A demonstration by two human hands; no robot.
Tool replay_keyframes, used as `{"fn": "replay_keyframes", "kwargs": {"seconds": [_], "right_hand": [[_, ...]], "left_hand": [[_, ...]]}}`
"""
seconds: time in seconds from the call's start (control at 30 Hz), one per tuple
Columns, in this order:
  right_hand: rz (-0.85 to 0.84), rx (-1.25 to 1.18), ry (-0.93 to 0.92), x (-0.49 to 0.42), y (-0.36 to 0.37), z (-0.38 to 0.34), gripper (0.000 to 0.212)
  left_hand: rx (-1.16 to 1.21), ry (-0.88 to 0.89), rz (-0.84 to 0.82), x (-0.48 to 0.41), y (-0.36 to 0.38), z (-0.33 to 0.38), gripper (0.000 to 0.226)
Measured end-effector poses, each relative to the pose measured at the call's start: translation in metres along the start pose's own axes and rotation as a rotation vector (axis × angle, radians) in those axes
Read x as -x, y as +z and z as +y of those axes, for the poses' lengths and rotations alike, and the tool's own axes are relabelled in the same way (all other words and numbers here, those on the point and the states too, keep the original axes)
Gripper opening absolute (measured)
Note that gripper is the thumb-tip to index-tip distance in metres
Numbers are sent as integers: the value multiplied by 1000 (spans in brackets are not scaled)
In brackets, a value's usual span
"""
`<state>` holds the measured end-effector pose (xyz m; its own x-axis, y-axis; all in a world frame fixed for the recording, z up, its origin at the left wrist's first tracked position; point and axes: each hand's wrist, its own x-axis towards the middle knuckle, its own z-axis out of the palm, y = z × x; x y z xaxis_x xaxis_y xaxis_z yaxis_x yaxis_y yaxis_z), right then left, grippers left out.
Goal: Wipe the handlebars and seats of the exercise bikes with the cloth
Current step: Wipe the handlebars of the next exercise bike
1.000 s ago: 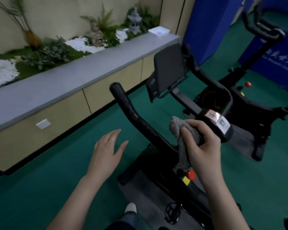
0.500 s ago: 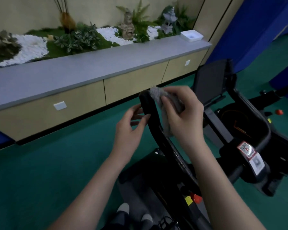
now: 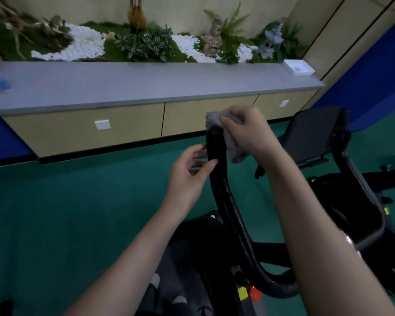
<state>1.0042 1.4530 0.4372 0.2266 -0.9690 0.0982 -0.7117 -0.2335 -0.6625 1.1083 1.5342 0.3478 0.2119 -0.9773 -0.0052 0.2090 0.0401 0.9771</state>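
Underfoot green floor [image 3: 78,213]; beyond cloth [image 3: 214,119], grey counter [image 3: 146,87]

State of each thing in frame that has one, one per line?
cloth: bunched, draped over handlebar tip.
handlebar: tip covered by cloth.
right hand: grips cloth.
left hand: pinches handlebar below tip.
cabinet doors: closed.

no legible text, yellow label [image 3: 242,293] on exercise bike [image 3: 236,233] too blurred
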Motion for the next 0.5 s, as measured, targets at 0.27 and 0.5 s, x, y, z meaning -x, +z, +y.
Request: {"fn": "replay_keyframes", "kwargs": {"seconds": [0.27,0.5], "right_hand": [[214,-87,89,21,18,2,21],[315,-8,61,56,38,7,19]], "left_hand": [[-8,5,44,1,5,1,33],[-4,0,34,2,4,4,31]]}}
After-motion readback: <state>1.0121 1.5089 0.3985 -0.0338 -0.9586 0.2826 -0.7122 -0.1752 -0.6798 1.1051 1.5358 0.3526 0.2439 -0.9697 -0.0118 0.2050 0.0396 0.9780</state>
